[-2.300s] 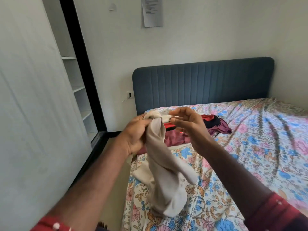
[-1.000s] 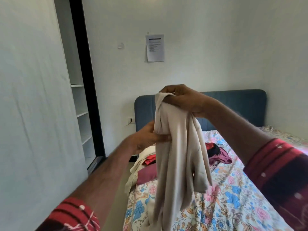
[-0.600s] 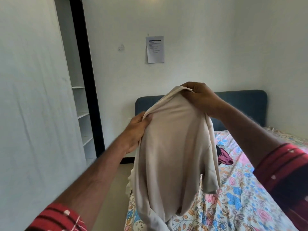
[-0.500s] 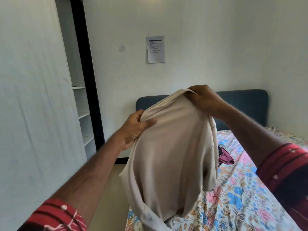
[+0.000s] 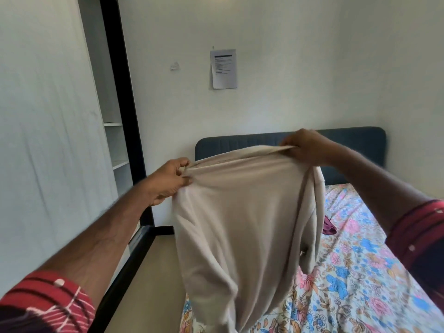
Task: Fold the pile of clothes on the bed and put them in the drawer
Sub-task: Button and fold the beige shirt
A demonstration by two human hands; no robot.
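A beige garment (image 5: 242,222) hangs spread out in the air in front of me, over the bed's left edge. My left hand (image 5: 168,181) pinches its top left corner. My right hand (image 5: 305,146) grips its top right corner, a bit higher. The cloth's lower end drapes down toward the floral bedsheet (image 5: 355,272). It hides most of the pile of clothes; only a maroon piece (image 5: 328,227) shows past its right edge.
A dark blue headboard (image 5: 355,140) stands against the white wall, with a paper sheet (image 5: 224,68) taped above. An open wardrobe with white shelves (image 5: 117,150) and a black frame is at the left. A strip of beige floor (image 5: 153,284) runs between wardrobe and bed.
My hands have moved apart along the garment's top edge, stretching it wide. Earlier it hung bunched from my right hand, lifted up from the bed.
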